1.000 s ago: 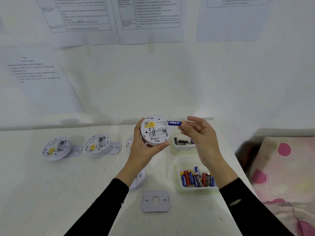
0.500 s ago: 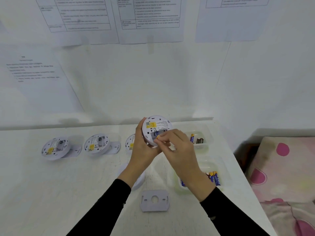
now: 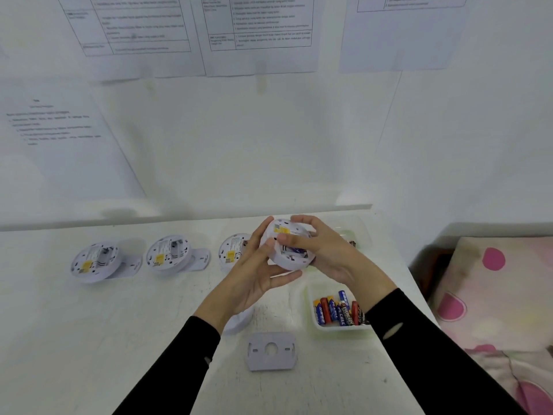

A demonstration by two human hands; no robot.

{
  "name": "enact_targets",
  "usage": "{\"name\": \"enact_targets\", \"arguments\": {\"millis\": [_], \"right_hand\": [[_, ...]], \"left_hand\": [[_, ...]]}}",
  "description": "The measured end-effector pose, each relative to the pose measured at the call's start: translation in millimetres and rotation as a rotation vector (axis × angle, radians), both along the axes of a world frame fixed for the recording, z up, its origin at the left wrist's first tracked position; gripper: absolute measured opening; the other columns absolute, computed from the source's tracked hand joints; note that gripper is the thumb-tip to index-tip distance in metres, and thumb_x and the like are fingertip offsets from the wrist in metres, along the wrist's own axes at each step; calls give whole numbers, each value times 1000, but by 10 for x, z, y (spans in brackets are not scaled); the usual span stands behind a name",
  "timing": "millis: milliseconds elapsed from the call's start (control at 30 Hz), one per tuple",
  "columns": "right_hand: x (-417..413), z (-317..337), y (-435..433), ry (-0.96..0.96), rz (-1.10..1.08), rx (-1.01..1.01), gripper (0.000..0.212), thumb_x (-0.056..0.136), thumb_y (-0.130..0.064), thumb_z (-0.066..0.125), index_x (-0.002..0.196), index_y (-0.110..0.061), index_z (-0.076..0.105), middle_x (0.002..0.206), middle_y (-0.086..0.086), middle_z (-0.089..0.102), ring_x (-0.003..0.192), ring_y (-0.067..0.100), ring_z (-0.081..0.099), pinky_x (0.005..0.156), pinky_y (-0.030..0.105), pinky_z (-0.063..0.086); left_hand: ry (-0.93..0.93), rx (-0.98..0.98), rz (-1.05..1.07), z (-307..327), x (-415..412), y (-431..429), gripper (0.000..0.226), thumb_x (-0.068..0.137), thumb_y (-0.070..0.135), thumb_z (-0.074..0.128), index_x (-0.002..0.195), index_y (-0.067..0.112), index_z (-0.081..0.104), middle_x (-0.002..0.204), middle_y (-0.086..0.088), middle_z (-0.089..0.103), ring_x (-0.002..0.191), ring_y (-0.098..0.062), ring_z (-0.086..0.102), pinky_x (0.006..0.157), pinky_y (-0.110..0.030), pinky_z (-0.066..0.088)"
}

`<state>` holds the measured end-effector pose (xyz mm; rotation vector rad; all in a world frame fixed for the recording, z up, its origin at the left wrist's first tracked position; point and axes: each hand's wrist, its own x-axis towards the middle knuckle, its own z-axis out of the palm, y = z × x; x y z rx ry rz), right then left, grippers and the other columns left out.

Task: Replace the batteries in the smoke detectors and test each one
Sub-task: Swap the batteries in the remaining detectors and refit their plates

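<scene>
Moved: your right hand (image 3: 329, 254) has gone from the front of the round white plastic smoke detector (image 3: 288, 261) to its right side. The clear plastic tray (image 3: 311, 292) of loose blue and red batteries (image 3: 338, 310) shows more fully.
Detector: you hold it in the air over the white table (image 3: 119, 339), tilted, with its back face toward you. A small blue battery (image 3: 296, 250) lies in the open compartment.
Left hand: your left hand (image 3: 254, 277) cradles the detector's left side, fingers curled on the rim and thumb underneath.
Right hand: fingers wrap over the far rim and the thumb lies across the back. Whether it bears on the battery cannot be told.
Handling: it is probably light, rigid and smooth-shelled, so it could slip. Grip the rim, not the thin compartment walls or contacts. A half-seated battery may spring out.
Below the detector: the tray is to the lower right and a flat grey plastic mounting plate (image 3: 270, 350) is straight below.
Left of the detector: three more white detectors (image 3: 169, 253) lie in a row, backs up.
Behind the detector, to the right: a second clear tray (image 3: 354, 232).
</scene>
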<state>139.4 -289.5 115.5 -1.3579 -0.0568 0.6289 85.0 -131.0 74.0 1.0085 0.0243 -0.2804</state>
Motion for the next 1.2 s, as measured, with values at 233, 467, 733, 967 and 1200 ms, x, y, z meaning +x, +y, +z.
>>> {"name": "enact_targets", "arguments": {"millis": [233, 467, 733, 967, 1200], "right_hand": [[35, -85, -10, 12, 44, 53, 45, 63, -17, 80, 100, -14, 56, 107, 7, 67, 91, 22, 67, 84, 37, 53], [76, -93, -35, 7, 53, 131, 36, 78, 6, 70, 104, -14, 57, 115, 12, 65, 97, 26, 66, 73, 30, 58], [328, -168, -236, -114, -106, 4, 45, 91, -17, 66, 129, -32, 47, 118, 12, 64, 103, 28, 65, 85, 30, 56], [1004, -638, -506, -435, -81, -1287, 38, 88, -2, 51, 56, -12, 34, 58, 3, 39, 50, 18, 40, 45, 26, 31], [1060, -820, -434, -473, -121, -1322, 36, 82, -16, 69, 61, -11, 40, 79, 8, 52, 69, 26, 54, 50, 23, 35]], "left_hand": [[25, -51, -2, -32, 30, 11, 54, 94, 24, 53, 146, 35, 41, 147, -12, 50, 122, -43, 59, 92, -53, 55], [63, -86, 61, 10, 51, 12, 51, 93, 22, 57, 141, 33, 46, 143, -13, 53, 119, -43, 61, 78, -48, 61], [64, -143, 200, -14, 83, 104, 45, 102, 12, 43, 146, 22, 42, 142, -20, 53, 118, -51, 58, 70, -41, 63], [47, -50, 196, -36, 60, 174, 41, 103, 12, 42, 142, 26, 43, 143, -16, 51, 113, -51, 61, 72, -42, 63], [33, -26, 174, 19, 62, 157, 47, 100, 8, 46, 143, 27, 42, 142, -13, 52, 118, -47, 60, 76, -47, 62]]}}
